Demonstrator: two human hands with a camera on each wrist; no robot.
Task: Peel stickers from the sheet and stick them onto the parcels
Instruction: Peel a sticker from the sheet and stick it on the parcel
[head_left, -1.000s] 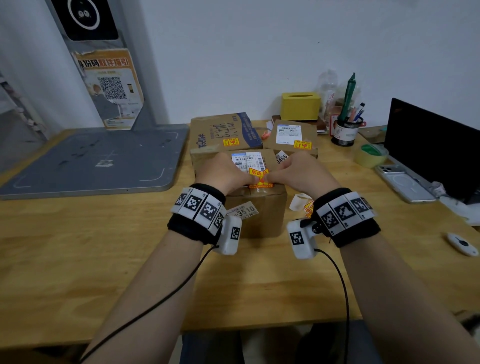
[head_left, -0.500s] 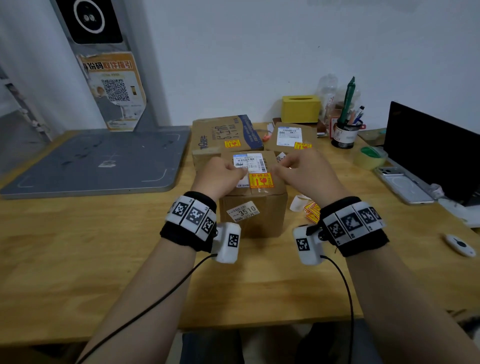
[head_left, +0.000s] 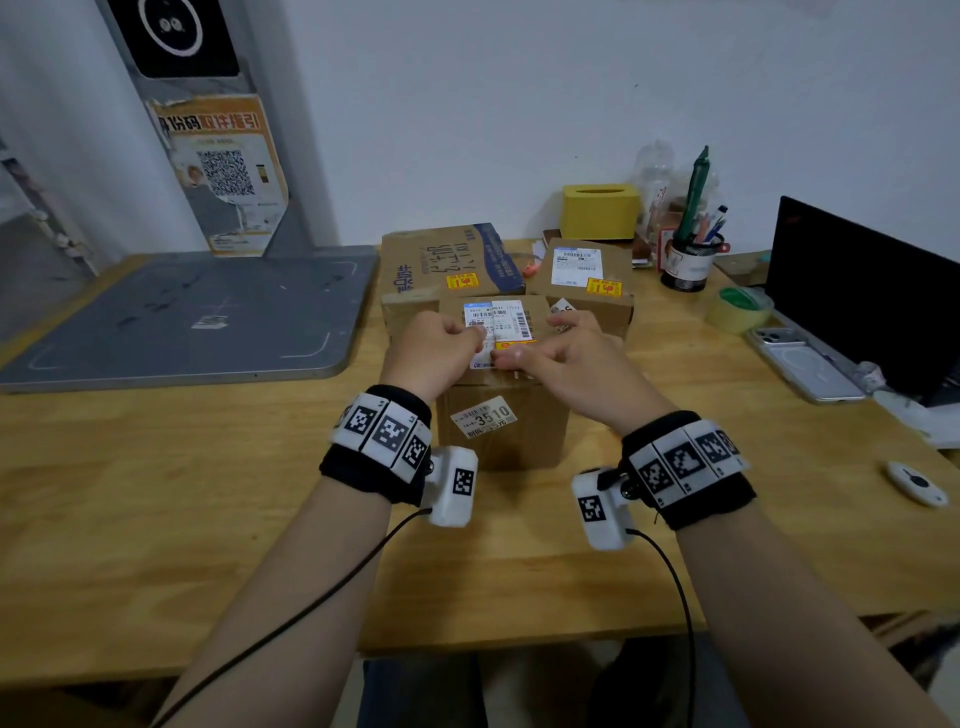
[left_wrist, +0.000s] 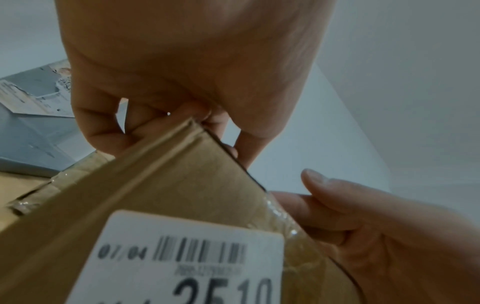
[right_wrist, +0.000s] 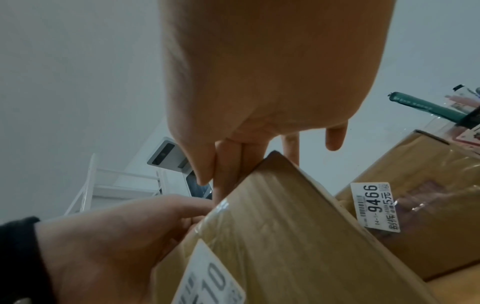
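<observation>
- Both hands work on top of the front parcel (head_left: 501, 410) at the near middle of the wooden desk (head_left: 156, 519); the left hand (head_left: 431, 353) is curled into a loose fist at the white shipping label (head_left: 498, 322), thumb and forefinger pressed together, though what they pinch cannot be made out.
- The right hand (head_left: 566, 358) lies beside it with fingers spread and lightly bent, tips resting on the box top near the yellow sticker (head_left: 514, 344), most of which it hides; nothing is gripped.
- Likely risk: pressing unevenly could leave the sticker creased or with a lifted corner, and the glossy tape on the carton may weaken its hold.
- Likely risk: the sticker sits just beside the shipping label; any slide could cover the barcode.
- Likely risk: a push from both hands may nudge the parcel into the two parcels behind.
- The printed parcel (head_left: 447, 265) and the rear right parcel (head_left: 582, 280) each already carry a yellow sticker.
- No sticker sheet is visible; it may lie behind the right wrist.
- Around them: a grey scanner platform (head_left: 182, 317) at left, a yellow tissue box (head_left: 600, 210), a pen cup (head_left: 688, 262), a tape roll (head_left: 737, 309), a phone (head_left: 805, 364) and a dark screen (head_left: 862, 291) at right, none blocking the hands.
</observation>
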